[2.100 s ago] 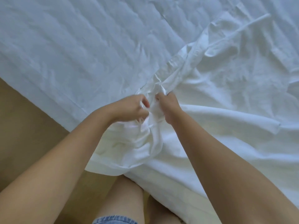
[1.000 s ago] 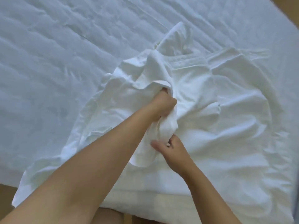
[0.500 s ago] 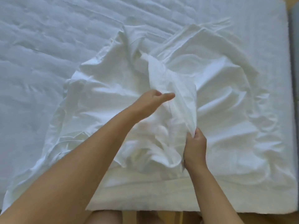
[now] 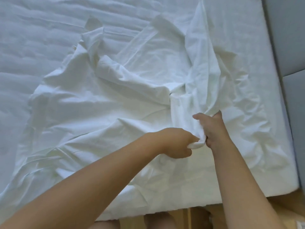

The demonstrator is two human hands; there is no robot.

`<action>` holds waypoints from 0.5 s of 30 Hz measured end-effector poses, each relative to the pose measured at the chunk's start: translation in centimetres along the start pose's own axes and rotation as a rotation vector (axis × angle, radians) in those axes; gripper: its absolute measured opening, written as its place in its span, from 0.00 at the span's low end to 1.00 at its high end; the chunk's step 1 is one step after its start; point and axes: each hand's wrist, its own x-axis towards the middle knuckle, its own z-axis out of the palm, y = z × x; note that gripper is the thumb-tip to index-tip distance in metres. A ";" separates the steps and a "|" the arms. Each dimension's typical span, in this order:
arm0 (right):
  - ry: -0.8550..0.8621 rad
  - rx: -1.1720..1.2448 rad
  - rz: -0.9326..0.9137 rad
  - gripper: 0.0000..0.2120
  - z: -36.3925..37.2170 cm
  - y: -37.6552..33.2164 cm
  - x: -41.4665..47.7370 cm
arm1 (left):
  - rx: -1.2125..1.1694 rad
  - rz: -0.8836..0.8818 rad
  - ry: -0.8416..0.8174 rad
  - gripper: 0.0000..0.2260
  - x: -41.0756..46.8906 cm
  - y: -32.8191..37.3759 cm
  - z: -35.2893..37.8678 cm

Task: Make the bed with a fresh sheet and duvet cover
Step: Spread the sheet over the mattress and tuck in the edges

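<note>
a: where is the sheet (image 4: 115, 104)?
b: crumpled in a heap over the near right part of the mattress (image 4: 41, 30). it reaches the near edge and spills over it toward the near left corner. the far left of the mattress is bare quilting.
a: left hand (image 4: 175, 142)?
b: fingers curled tight round a small bunched wad of sheet, close to the near edge.
a: right hand (image 4: 213, 128)?
b: just beside the left, nearly touching it. a fold of the same sheet runs between thumb and palm, thumb sticking out to the left. the fingers are curled behind the cloth; how many hold it i cannot tell.
a: surroundings?
b: grey panel (image 4: 290, 38) along the right edge, wooden floor (image 4: 283, 205) past the near right corner.
</note>
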 end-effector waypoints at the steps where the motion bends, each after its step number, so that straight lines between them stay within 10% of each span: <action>1: 0.036 0.008 0.000 0.13 0.2 -0.2 0.9 | -0.050 -0.020 -0.002 0.06 -0.2 0.0 -0.4; 3: 0.103 0.128 0.020 0.14 -0.1 0.1 2.1 | -0.256 -0.100 0.059 0.06 0.2 -0.6 -1.0; 7: 0.081 0.322 -0.017 0.15 -3.0 0.7 2.6 | -0.558 -0.269 0.366 0.40 3.0 -0.2 -1.6; 12: -0.126 0.539 0.032 0.17 -12.2 2.8 2.7 | -0.858 -0.556 0.497 0.51 12.3 4.1 -0.6; 15: 0.035 0.731 0.270 0.19 -21.2 6.7 4.0 | -1.065 -0.558 0.444 0.54 18.2 9.1 2.4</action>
